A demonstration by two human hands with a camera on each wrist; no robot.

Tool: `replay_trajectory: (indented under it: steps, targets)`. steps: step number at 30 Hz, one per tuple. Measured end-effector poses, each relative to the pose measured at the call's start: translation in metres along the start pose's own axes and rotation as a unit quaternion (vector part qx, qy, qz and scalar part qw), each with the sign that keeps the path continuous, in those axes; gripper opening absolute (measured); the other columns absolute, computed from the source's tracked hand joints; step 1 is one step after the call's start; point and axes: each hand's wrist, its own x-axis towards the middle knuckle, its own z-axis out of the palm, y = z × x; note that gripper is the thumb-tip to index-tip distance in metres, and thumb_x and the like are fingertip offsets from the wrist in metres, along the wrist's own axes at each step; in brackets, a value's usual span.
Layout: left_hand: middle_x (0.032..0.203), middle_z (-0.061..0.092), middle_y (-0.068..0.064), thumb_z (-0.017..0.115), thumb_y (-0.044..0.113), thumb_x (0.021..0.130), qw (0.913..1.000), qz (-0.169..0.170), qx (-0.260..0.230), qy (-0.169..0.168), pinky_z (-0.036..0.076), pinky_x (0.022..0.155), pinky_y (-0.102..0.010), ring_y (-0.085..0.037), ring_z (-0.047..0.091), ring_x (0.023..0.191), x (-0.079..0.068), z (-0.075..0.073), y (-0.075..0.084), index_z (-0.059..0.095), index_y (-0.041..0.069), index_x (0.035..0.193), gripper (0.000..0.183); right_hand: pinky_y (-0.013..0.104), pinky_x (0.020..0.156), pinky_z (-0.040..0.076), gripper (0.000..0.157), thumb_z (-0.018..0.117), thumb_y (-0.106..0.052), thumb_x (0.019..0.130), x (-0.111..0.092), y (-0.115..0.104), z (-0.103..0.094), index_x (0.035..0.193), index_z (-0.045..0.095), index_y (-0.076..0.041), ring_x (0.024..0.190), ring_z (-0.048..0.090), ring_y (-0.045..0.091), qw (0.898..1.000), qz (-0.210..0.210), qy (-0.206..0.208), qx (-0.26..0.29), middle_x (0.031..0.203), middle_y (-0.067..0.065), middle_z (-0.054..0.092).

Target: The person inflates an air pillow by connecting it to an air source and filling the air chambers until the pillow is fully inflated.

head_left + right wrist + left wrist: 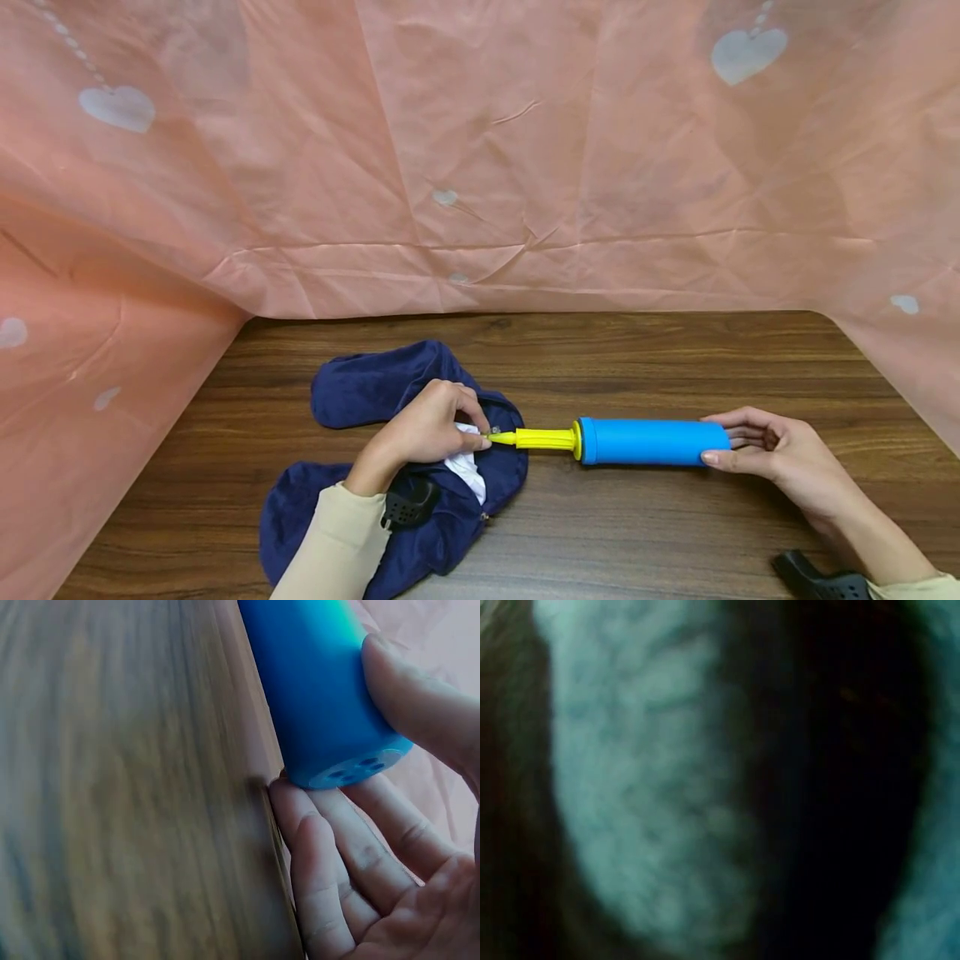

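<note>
A navy plush U-shaped neck pillow (378, 383) lies on the table, its curved end to the right. White lining (467, 479) shows at an opening there. My left hand (429, 425) rests over the pillow, thumb and forefinger pinching the yellow nozzle (543, 439) at its tip, beside a small clear piece. The nozzle belongs to a blue hand pump (648, 442) lying level to the right. At the pump's far end my right hand (776, 450) grips it, thumb (420, 705) along its side and fingers at the other side and end. The left wrist view is dark and blurred.
The wood-grain table (675, 533) spreads under everything. A pink curtain (487, 150) with white hearts walls off the back and both sides. Black wrist cameras (411, 502) sit on both wrists, the left one close over the pillow.
</note>
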Motion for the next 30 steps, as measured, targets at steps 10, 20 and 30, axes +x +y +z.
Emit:
replay_trajectory:
  steps: [10, 20, 30]
  targets:
    - [0.091, 0.077, 0.004, 0.089, 0.012, 0.087, 0.9998, -0.018, -0.006, -0.007, 0.052, 0.075, -0.021, -0.001, 0.063, 0.081, -0.002, 0.000, -0.003, 0.087, 0.012, 0.090, 0.004, 0.027, 0.078, 0.059, 0.037, 0.078, -0.010, 0.098, 0.002, 0.006, -0.008, 0.135, 0.072, -0.011, 0.098, 0.071, 0.008, 1.000, -0.015, -0.015, 0.007, 0.109, -0.015, 0.077]
    - [0.092, 0.078, 0.003, 0.089, 0.011, 0.088, 0.9994, -0.029, -0.018, -0.011, 0.052, 0.071, -0.021, -0.002, 0.062, 0.079, -0.001, -0.001, -0.001, 0.087, 0.013, 0.092, 0.005, 0.017, 0.079, 0.054, 0.049, 0.065, 0.009, 0.101, -0.006, 0.050, -0.060, 0.135, 0.075, -0.024, 0.103, 0.071, -0.004, 0.990, -0.030, 0.021, 0.136, 0.119, -0.025, 0.075]
    - [0.090, 0.077, 0.004, 0.089, 0.013, 0.088, 0.9991, -0.039, -0.012, -0.004, 0.050, 0.070, -0.022, -0.005, 0.060, 0.078, -0.003, -0.004, -0.002, 0.087, 0.013, 0.092, 0.004, 0.015, 0.080, 0.052, 0.060, 0.055, 0.019, 0.100, -0.010, 0.077, -0.086, 0.135, 0.072, -0.027, 0.099, 0.073, 0.001, 0.974, -0.089, 0.033, 0.206, 0.118, -0.017, 0.079]
